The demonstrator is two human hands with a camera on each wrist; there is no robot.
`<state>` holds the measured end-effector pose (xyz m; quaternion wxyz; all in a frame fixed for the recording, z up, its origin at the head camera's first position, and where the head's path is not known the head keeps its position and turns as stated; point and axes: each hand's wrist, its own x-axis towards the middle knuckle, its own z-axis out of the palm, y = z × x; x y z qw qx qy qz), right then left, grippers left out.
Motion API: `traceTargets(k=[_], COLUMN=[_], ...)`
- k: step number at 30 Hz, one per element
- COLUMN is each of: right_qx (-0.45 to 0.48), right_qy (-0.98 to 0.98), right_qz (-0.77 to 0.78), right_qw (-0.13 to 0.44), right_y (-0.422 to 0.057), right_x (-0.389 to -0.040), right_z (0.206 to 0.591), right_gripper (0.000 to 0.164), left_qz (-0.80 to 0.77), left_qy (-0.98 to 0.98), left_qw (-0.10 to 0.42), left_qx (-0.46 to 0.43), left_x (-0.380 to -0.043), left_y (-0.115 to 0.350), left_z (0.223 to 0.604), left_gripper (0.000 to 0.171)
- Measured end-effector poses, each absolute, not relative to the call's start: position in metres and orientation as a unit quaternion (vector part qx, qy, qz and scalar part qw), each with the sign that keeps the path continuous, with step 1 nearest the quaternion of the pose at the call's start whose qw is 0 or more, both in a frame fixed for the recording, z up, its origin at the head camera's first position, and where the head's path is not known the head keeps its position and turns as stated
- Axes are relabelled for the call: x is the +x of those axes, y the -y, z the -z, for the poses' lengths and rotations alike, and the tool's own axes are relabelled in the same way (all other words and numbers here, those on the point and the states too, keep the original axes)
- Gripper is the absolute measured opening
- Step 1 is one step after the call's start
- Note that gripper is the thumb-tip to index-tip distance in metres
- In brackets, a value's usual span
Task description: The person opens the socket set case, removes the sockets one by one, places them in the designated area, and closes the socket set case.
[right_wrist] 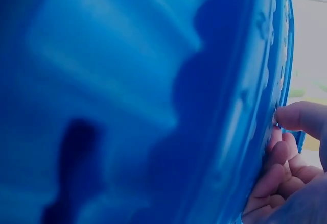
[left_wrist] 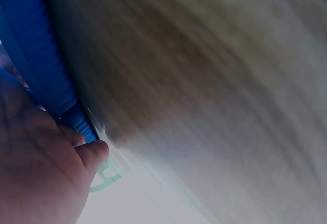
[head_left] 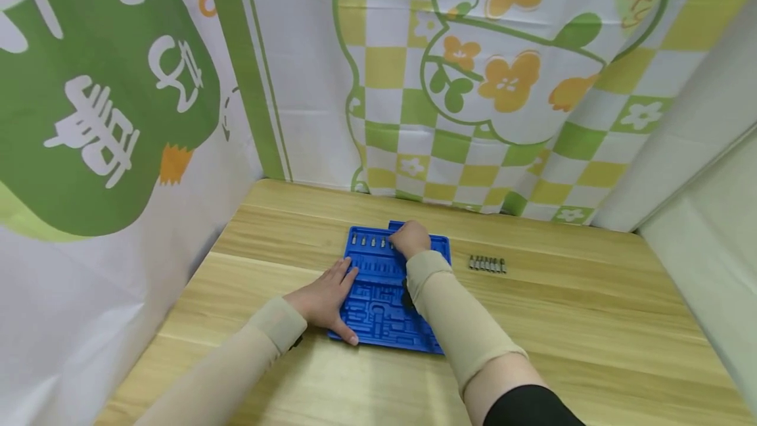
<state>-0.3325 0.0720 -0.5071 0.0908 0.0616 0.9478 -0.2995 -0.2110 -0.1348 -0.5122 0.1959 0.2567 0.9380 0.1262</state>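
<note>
A blue moulded plastic tool tray (head_left: 378,291) lies on the table. Along its far edge, several small metal screwdriver bits (head_left: 373,242) stand in a row of slots. My left hand (head_left: 322,298) rests at the tray's left edge, fingers spread and thumb on the near corner. At the right end of the bit row, my right hand (head_left: 412,240) pinches a small bit (right_wrist: 276,117) between thumb and fingertip; the hand mostly covers it. The other fingers of that hand are curled, as the right wrist view shows.
Right of the tray, several more metal bits (head_left: 487,264) lie side by side on the wooden table (head_left: 591,321). A patterned curtain (head_left: 461,84) hangs behind the table's far edge. White cloth (head_left: 118,307) hangs at the left side.
</note>
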Motion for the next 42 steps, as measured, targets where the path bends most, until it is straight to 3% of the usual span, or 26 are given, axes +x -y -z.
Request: traceTargets(k=[4, 7, 13, 20, 34, 42], right_qx=[0.079, 0.089, 0.109, 0.152, 0.098, 0.081], right_qy=[-0.937, -0.927, -0.896, -0.812, -0.769, -0.764], right_qz=[0.325, 0.357, 0.429, 0.563, 0.629, 0.636], right_qw=[0.097, 0.079, 0.018, -0.023, 0.053, 0.07], right_y=[-0.074, -0.074, -0.073, -0.081, -0.117, -0.146], right_x=[-0.334, -0.331, -0.321, -0.32, -0.324, -0.328], right_z=[0.508, 0.507, 0.506, 0.511, 0.51, 0.505], right_gripper=[0.046, 0.047, 0.014, 0.014, 0.023, 0.026], left_qz=[-0.129, -0.129, -0.126, -0.132, -0.134, -0.145], left_qy=[-0.937, -0.938, -0.938, -0.936, -0.938, -0.936], left_qw=[0.195, 0.195, 0.195, 0.196, 0.194, 0.196], left_qx=[0.259, 0.257, 0.259, 0.26, 0.253, 0.252], left_x=[-0.212, -0.212, -0.214, -0.213, -0.209, -0.208], left_y=[0.132, 0.131, 0.129, 0.13, 0.133, 0.133], left_z=[0.511, 0.509, 0.509, 0.513, 0.514, 0.513], left_gripper=[0.143, 0.143, 0.142, 0.143, 0.143, 0.143])
